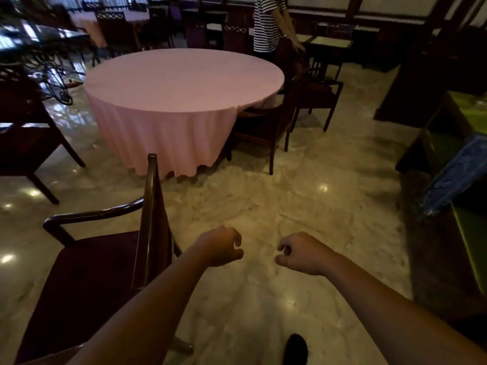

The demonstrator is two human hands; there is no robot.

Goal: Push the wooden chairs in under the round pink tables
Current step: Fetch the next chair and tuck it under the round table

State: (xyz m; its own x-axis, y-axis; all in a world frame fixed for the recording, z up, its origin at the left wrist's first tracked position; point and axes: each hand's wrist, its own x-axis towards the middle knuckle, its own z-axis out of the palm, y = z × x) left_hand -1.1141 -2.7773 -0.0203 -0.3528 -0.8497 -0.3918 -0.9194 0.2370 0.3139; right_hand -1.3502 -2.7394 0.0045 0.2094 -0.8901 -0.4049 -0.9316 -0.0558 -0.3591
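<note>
A round table under a pink cloth (181,83) stands ahead of me on the marble floor. At its right side a dark wooden chair (263,133) is pushed partly under the cloth, and a second chair (320,98) stands just beyond it, clear of the table. Close to me on the left is another wooden chair with a dark red seat (87,280), its backrest edge (150,212) upright. My left hand (220,246) and my right hand (300,252) hover over the floor, fingers loosely curled, holding nothing and touching no chair.
Another dark chair (26,143) stands at the far left. A person in a striped shirt (268,22) stands behind the table with a hand on a chair. Green-topped furniture with a blue cover (458,175) lines the right. More pink tables (110,19) and chairs fill the back.
</note>
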